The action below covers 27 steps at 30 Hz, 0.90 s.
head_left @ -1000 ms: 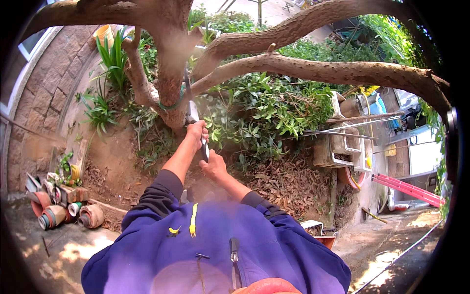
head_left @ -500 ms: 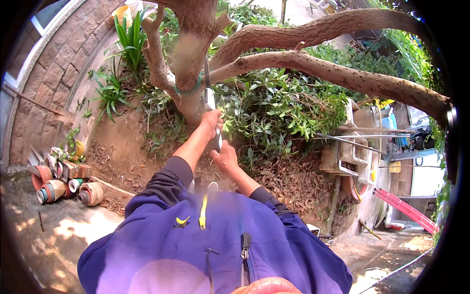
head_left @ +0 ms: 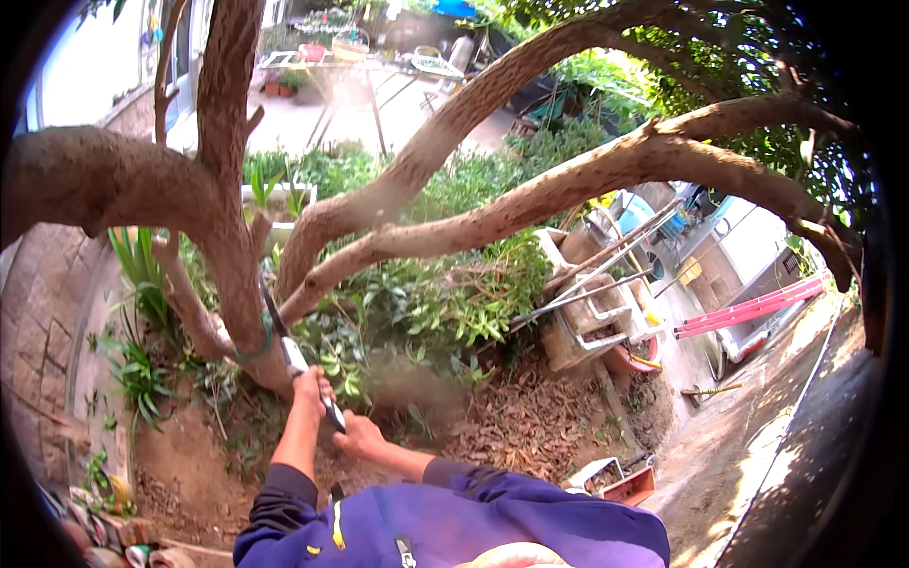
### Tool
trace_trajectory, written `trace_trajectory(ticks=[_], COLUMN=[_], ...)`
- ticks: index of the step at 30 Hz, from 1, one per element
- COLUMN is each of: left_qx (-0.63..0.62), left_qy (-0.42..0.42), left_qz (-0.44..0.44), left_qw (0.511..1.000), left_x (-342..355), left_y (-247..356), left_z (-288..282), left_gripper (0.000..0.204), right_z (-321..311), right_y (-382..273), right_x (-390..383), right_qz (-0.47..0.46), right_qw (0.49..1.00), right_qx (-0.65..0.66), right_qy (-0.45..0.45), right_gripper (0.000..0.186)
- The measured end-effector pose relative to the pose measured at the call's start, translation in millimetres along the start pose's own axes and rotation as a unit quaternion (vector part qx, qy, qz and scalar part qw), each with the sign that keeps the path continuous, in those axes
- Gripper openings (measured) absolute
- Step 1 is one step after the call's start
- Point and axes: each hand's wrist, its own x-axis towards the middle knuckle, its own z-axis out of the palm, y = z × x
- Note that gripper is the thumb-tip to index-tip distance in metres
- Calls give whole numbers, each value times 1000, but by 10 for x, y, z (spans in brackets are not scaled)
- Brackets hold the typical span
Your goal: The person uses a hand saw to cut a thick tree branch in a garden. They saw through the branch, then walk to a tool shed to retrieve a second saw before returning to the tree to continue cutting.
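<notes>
Long-bladed tool (head_left: 295,358), white and black grip, slants up beside the tree trunk (head_left: 227,256), near the fork; contact with bark, cannot tell from here. Left hand (head_left: 311,386): fingers wrapped round the grip. Right hand (head_left: 360,435): fingers closed on its lower end. Green cord (head_left: 268,333) around trunk, just beside blade. Leafy shrubs (head_left: 454,303) to the right, dry leaves (head_left: 521,417) below. Farther right, pale troughs (head_left: 578,346), then pink ladder (head_left: 748,308).
</notes>
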Motion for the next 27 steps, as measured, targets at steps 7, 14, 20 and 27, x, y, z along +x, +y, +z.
trace_trajectory(ticks=[7, 14, 20, 27], left_qx=[21, 31, 28, 23], left_qy=[-14, -7, 3, -16], left_qz=[-27, -26, -29, -37], left_qw=[999, 999, 999, 999], left_x=[-95, -160, -253, -160], left_y=[48, 80, 110, 72], left_z=[84, 75, 125, 84], left_gripper=[17, 17, 17, 23], right_z=[-27, -56, -90, -19], right_y=[-14, -96, -131, -21], right_x=[-34, -76, -116, -64], right_qz=[-3, 7, -4, 2], right_qw=[1000, 1000, 1000, 1000], right_qx=[-3, 2, -9, 10], right_qy=[-9, -31, -16, -21], right_gripper=[45, 46, 47, 47])
